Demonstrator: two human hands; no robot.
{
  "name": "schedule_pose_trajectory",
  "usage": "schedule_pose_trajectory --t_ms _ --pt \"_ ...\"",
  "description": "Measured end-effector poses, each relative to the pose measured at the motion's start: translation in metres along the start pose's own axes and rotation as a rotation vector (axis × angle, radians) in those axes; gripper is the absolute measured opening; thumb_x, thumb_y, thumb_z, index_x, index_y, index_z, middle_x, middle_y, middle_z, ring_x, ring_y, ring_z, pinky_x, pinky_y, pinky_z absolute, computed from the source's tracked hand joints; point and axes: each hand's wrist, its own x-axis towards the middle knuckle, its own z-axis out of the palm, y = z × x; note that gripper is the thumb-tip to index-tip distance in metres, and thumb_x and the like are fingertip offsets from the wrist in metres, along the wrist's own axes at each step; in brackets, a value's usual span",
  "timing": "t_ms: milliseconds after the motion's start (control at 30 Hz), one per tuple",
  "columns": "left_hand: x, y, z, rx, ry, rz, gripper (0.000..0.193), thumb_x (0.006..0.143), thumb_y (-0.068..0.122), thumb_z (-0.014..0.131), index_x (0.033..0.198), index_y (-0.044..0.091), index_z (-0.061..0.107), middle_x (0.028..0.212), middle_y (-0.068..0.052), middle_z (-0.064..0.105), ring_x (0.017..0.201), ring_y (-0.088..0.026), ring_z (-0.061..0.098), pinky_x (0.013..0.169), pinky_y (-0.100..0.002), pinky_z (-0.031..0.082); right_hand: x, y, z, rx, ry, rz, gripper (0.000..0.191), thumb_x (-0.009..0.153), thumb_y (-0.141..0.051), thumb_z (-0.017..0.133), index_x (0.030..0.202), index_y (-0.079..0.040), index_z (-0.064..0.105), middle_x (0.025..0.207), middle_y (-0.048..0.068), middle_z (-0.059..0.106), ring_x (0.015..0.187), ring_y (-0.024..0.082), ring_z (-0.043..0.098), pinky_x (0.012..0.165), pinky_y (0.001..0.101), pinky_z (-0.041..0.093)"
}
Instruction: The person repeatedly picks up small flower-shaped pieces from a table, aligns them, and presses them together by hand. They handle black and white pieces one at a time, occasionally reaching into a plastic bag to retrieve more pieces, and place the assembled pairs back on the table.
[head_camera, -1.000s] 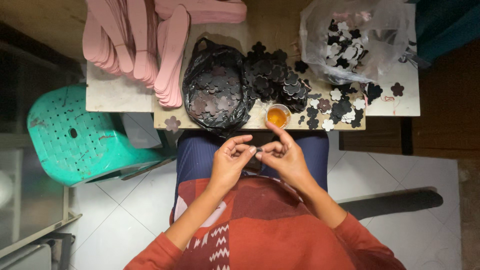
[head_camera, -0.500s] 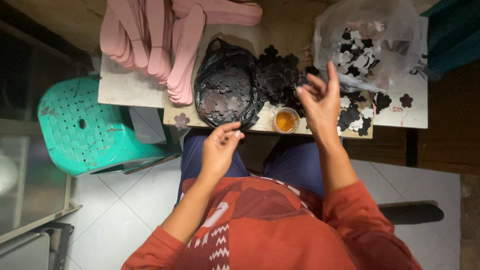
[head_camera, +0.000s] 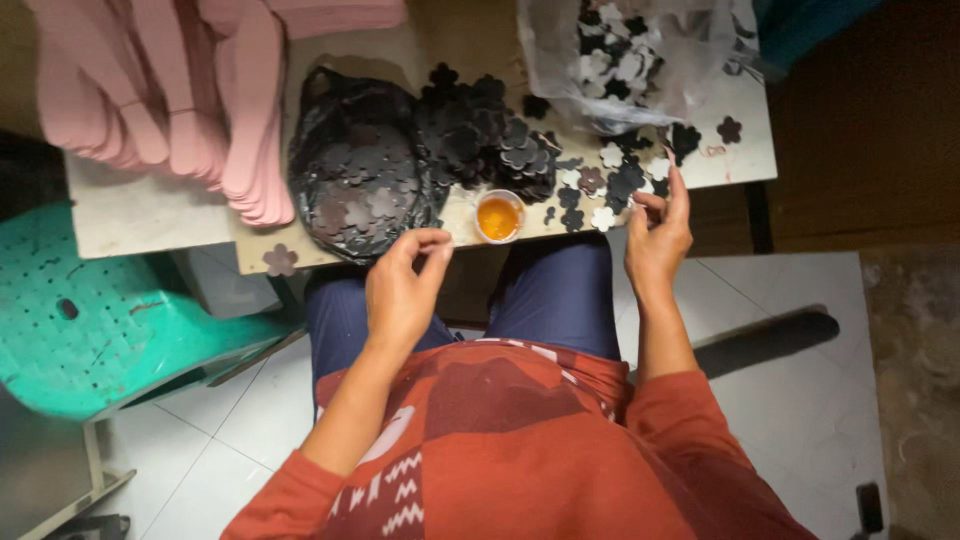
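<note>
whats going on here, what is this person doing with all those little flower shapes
A seated person in a red top works at a small table covered with flower-shaped cutouts. The right hand reaches to the loose dark and pale cutouts near the table edge. The left hand is held over the lap with fingertips pinched together; whether it holds anything is too small to tell. Between the hands sits a small cup of orange liquid. A black bag of cutouts, a clear bag and pink strips lie behind.

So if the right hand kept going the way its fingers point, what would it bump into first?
Probably the loose flower-shaped cutouts at the table's edge. The right hand points up toward them, fingertips almost there. Past them sits the clear plastic bag of cutouts. Height above the table is hard to judge.
</note>
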Motion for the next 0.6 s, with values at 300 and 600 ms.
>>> schedule_pose_trajectory --t_ms 300,600 --pt "-0.054 -0.015 0.009 -0.112 -0.283 -0.453 0.023 0.095 0.025 0.072 0.109 0.008 0.080 0.075 -0.006 0.075 0.066 -0.009 0.064 0.063 -0.026 0.051 -0.016 -0.004 -0.001 -0.177 -0.158 -0.116 0.075 0.088 0.000 0.076 0.156 -0.010 0.044 0.101 0.011 0.075 0.088 0.022 0.073 0.083 0.0351 0.058" --pt "-0.051 -0.009 0.013 -0.231 -0.314 -0.333 0.025 0.092 0.018 0.070 0.115 0.009 0.076 0.089 -0.001 0.078 0.074 -0.004 0.066 0.069 -0.021 0.054 -0.027 0.011 0.002 -0.251 -0.110 -0.253 0.077 0.093 0.005 0.072 0.160 -0.011 0.039 0.099 0.009 0.075 0.092 0.024 0.073 0.085 0.0365 0.057"
